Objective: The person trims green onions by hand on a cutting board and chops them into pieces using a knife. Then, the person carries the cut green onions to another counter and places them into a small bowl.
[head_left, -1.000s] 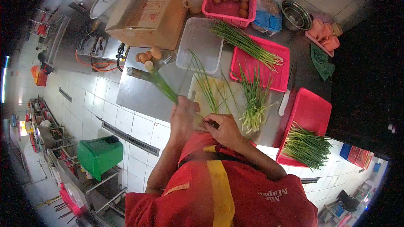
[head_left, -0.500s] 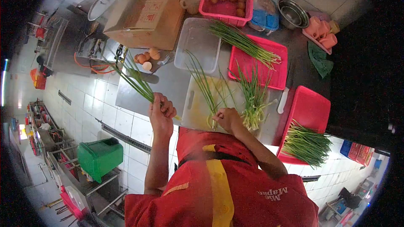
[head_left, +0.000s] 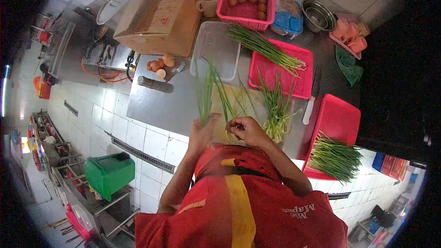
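My left hand [head_left: 202, 131] is wrapped round the lower part of a bunch of spring onions [head_left: 205, 94], whose green tops point up and are smeared by motion. Close beside it, my right hand [head_left: 250, 131] has its fingers curled in a pinch at the lower ends of a few other spring onions [head_left: 222, 98]. These stalks lie over the pale cutting board [head_left: 250, 110]. Just right of my right hand rests a loose pile of spring onions [head_left: 275, 110], roots toward me. A white-handled knife [head_left: 309, 110] lies beyond that pile.
Spring onions [head_left: 266, 48] lie across a pink tray [head_left: 285, 85]; another pink tray [head_left: 340, 115] holds a thick bunch. A clear plastic container [head_left: 215, 50], eggshells [head_left: 161, 64], a cardboard box [head_left: 158, 14] and a pink basket of round brown items [head_left: 245, 20] stand farther back.
My left hand has swung right with its spring onions, from the table's left side to beside my right hand. My right hand has stayed nearly in place, its fingers turned slightly.
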Demonstrator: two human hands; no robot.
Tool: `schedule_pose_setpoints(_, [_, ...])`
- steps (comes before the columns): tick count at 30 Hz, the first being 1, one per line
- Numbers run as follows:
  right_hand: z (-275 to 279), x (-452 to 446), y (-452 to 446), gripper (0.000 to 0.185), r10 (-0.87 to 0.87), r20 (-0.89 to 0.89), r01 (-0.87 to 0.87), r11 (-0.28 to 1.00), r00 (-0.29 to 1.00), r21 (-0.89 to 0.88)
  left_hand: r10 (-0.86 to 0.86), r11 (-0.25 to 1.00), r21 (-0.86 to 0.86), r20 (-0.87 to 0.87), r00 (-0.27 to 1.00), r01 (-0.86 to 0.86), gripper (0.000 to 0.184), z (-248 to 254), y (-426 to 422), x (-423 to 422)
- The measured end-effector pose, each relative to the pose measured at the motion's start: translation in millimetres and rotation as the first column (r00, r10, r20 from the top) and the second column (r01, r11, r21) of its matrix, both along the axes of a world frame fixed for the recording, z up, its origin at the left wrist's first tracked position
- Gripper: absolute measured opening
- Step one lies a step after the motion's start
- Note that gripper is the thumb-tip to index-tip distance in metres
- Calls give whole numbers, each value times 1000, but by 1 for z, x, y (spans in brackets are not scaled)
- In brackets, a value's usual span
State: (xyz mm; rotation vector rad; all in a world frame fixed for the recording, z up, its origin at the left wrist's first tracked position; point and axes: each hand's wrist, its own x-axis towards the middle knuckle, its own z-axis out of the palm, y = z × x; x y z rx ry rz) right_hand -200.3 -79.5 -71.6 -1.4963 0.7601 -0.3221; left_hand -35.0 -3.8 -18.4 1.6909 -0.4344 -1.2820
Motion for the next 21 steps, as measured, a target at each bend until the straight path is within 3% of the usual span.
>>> schedule_pose_setpoints(2, [11,1,-1,14,13,38,-16,998,999,62,-69,998,5,22,997,69,27,-9,0,-2])
schedule_pose_setpoints(5, [22,2,-1,13,40,65,-38,999,997,-33,-87,995,-49,32,996,89,29,-15,-2,-5])
schedule_pose_setpoints(11, [19,8,7,11,-125,69,129,990,990,-65,-148,989,7,2,989,148,26,1,-3,-7])
schedule_pose_setpoints(13, [25,6,4,20,-129,18,125,984,992,123,-76,994,-87,-142,987,64,23,-6,-1,-8])
schedule_pose_setpoints(17, [16,5,6,19,-112,57,112,994,992,12,-78,990,-122,-3,997,77,21,-8,-2,-11])
schedule_pose_setpoints(19, [28,6,6,18,-163,33,156,975,986,158,-108,991,-85,-32,994,105,20,0,0,-7])
schedule_pose_setpoints(21, [29,6,7,16,-169,30,161,973,985,168,-110,992,-61,-43,993,107,19,6,-1,-9])
